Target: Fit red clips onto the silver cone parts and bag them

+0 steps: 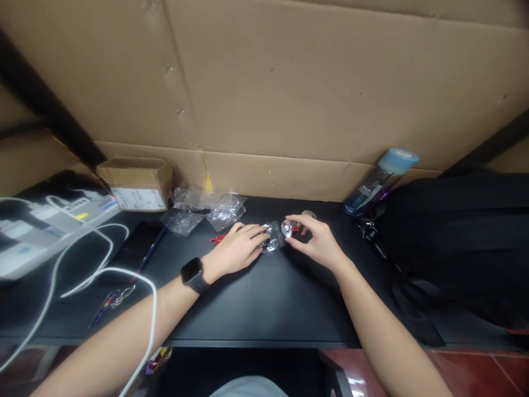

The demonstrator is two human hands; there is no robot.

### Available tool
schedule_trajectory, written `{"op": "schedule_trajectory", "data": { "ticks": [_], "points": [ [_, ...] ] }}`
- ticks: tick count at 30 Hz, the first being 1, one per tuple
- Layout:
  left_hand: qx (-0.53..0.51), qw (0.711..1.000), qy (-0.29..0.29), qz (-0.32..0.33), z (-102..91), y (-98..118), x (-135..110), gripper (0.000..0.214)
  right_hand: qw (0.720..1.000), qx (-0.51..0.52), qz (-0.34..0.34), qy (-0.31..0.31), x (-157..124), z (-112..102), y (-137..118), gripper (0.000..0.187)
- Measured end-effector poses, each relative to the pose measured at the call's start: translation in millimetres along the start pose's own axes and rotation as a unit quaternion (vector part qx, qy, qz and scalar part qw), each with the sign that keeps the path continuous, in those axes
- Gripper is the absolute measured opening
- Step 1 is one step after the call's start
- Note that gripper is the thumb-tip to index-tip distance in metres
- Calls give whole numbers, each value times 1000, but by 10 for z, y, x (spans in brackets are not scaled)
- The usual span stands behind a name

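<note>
On the black desk [256, 298] my left hand [237, 249], with a black smartwatch [193, 275] on the wrist, pinches a small clear plastic bag [273, 236] against the desktop. My right hand [316, 240] is closed on a small round silvery part with a red piece [290, 227], held right at the bag's mouth. A small red part [217, 239] lies on the desk just left of my left hand. A small round disc [308, 214] lies behind my right hand.
Several empty clear bags [206, 208] and a small cardboard box [138, 182] sit at the back left. White cables [95, 259], a pen [151, 253] and a keyring [115, 300] lie left. A water bottle [378, 182] and black backpack [458, 242] stand right. Cardboard wall [314, 88] behind.
</note>
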State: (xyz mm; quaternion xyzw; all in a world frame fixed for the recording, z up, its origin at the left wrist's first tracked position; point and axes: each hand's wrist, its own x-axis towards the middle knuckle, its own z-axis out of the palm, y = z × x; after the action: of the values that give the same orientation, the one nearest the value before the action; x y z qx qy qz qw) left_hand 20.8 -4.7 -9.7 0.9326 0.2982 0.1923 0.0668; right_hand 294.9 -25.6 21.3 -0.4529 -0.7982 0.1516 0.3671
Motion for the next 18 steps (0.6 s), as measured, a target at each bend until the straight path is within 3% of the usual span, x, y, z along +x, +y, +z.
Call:
{"op": "schedule_trajectory", "data": {
  "ticks": [3,8,14,18],
  "points": [
    [-13,1000,-9,-7,-11,32,-1,36,998,64,14,-11,-7,78,-8,42],
    [-35,999,-39,-16,-57,80,-21,38,971,225,73,-35,-26,220,-47,45],
    [-10,998,-58,-19,-103,122,-63,60,978,164,62,-115,-43,215,-50,54],
    [-12,998,-60,-26,-117,130,-58,56,980,124,56,-148,-45,207,-34,51]
  ]
}}
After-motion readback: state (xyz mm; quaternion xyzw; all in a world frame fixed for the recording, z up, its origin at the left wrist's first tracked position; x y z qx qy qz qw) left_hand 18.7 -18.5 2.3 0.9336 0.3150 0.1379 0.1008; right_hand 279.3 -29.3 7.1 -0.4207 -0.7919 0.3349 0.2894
